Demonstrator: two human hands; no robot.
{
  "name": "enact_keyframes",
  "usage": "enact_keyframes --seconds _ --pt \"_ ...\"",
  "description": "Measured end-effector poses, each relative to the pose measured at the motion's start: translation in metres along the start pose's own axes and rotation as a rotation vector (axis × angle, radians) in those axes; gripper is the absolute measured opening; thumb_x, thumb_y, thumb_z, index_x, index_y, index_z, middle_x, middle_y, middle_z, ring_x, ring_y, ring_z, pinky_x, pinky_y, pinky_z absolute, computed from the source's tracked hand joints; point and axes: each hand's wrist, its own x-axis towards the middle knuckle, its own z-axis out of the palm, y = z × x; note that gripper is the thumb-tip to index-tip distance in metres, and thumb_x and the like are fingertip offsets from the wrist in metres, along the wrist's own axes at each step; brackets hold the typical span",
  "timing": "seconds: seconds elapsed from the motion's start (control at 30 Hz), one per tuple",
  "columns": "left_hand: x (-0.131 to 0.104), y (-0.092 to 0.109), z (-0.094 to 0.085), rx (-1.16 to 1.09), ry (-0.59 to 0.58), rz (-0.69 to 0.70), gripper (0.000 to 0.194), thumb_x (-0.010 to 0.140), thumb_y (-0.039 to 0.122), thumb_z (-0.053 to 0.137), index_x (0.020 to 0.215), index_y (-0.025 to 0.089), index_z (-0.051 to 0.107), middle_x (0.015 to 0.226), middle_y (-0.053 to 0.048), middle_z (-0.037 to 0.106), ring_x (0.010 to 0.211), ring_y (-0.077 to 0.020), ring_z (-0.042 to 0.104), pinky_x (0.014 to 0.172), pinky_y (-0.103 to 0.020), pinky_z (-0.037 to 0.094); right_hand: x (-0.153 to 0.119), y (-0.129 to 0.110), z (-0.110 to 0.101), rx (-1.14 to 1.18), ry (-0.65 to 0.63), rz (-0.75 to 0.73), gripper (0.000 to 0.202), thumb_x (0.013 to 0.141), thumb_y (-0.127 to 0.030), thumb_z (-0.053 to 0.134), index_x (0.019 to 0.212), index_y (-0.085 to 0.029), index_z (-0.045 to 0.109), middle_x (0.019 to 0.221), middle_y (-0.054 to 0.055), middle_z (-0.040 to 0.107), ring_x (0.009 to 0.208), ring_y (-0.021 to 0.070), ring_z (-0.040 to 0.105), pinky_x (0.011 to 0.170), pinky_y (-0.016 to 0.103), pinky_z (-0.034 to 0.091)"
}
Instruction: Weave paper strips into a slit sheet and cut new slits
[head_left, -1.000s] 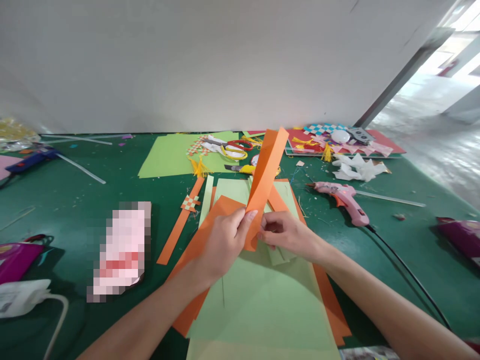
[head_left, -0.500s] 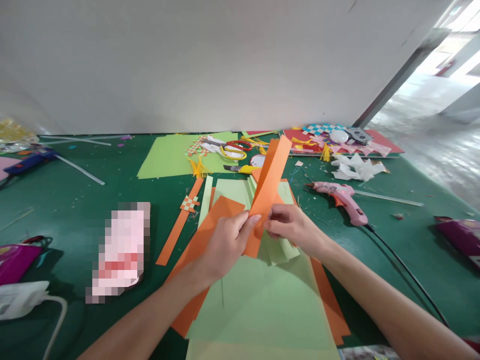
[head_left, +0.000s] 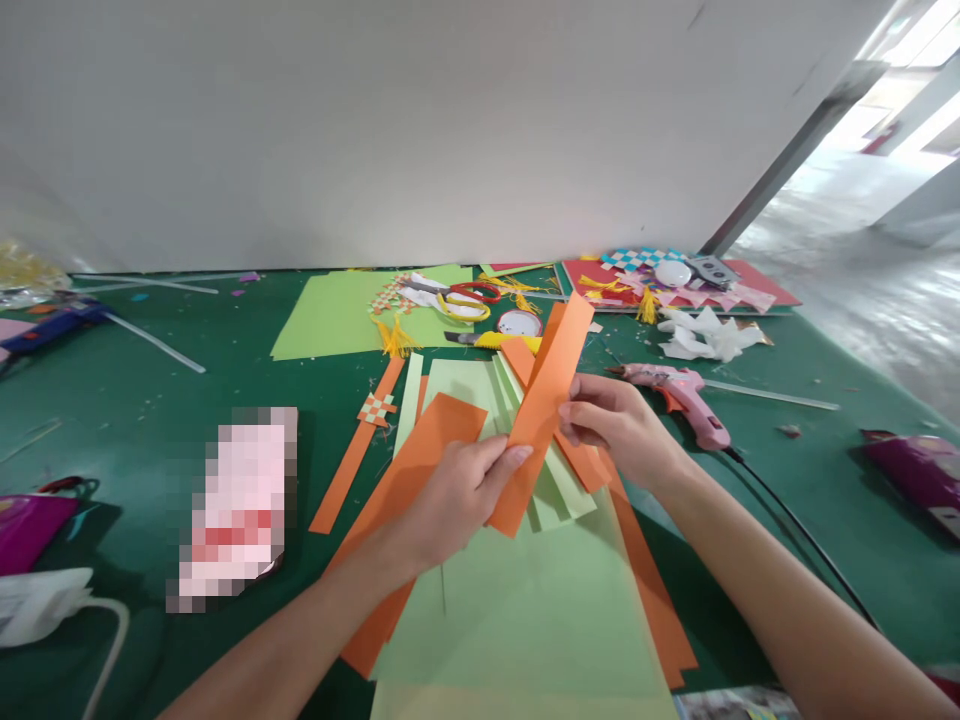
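In my left hand [head_left: 461,490], an orange paper strip [head_left: 553,390] is pinched near its lower end, thumb on top. It tilts up and to the right, and a second orange layer shows behind its upper left edge. My right hand [head_left: 630,425] has its fingers curled together at the strip's right edge; the fingertips are partly hidden behind it. Below lie pale green paper strips [head_left: 571,485] and another orange strip [head_left: 587,462]. Beneath them are large pale green sheets [head_left: 517,620] and orange sheets [head_left: 420,455] spread out under my left forearm.
A pink glue gun [head_left: 686,395] lies at right, its cord trailing forward. Scissors [head_left: 454,292], a yellow utility knife [head_left: 491,340] and a round tape roll [head_left: 519,322] are at the back. Left are a woven orange strip [head_left: 352,460], a blurred pink object [head_left: 240,500] and a blue glue gun [head_left: 56,330].
The orange strip has dropped slightly and shifted right with my left hand. My right hand has moved up and right along its edge, uncovering the orange strip beneath.
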Motion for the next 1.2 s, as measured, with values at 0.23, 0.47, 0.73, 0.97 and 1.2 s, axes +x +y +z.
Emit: enact_keyframes --seconds 0.23,0.47,0.73,0.97,1.2 --pt "-0.001 0.000 0.000 -0.031 -0.054 -0.012 0.044 0.094 0.048 0.034 0.063 0.019 0.022 0.057 0.005 0.021 0.051 -0.0087 0.021 0.047 -0.024 0.019 0.002 -0.002 -0.007 0.028 -0.062 0.024 0.013 0.078 -0.026 0.062 0.071 -0.016 0.056 0.057 -0.002 0.053 0.048 0.0075 0.042 0.044 0.023 0.021" --pt "-0.001 -0.003 0.000 -0.025 -0.100 0.007 0.044 0.094 0.045 0.038 0.062 0.018 0.024 0.056 0.005 0.021 0.051 -0.0080 0.020 0.046 -0.024 0.016 0.000 0.009 -0.001 -0.041 -0.139 0.058 0.028 0.075 -0.038 0.070 0.069 -0.013 0.061 0.055 -0.003 0.050 0.046 0.0053 0.035 0.043 0.023 0.021" --pt "0.000 0.000 -0.002 -0.104 -0.082 -0.022 0.040 0.093 0.047 0.039 0.065 0.018 0.037 0.060 0.005 0.024 0.052 -0.0080 0.023 0.045 -0.024 0.017 -0.003 0.005 0.009 -0.104 -0.169 0.030 0.027 0.075 -0.039 0.069 0.073 -0.012 0.067 0.058 -0.001 0.056 0.049 0.0072 0.042 0.044 0.023 0.026" --pt "0.000 0.000 -0.003 -0.080 -0.056 0.021 0.039 0.095 0.044 0.038 0.068 0.016 0.045 0.060 0.005 0.026 0.053 -0.0079 0.025 0.047 -0.023 0.020 -0.004 0.007 0.015 -0.161 -0.148 0.027 0.029 0.077 -0.040 0.066 0.068 -0.013 0.065 0.051 -0.003 0.050 0.045 0.0063 0.038 0.042 0.023 0.026" --pt "0.000 -0.001 -0.003 -0.075 -0.057 0.032 0.038 0.095 0.042 0.038 0.066 0.017 0.038 0.058 0.006 0.024 0.052 -0.0072 0.023 0.046 -0.023 0.019 -0.005 0.007 0.016 -0.162 -0.134 0.012 0.026 0.076 -0.038 0.066 0.069 -0.013 0.066 0.050 -0.003 0.049 0.046 0.0071 0.042 0.042 0.021 0.030"
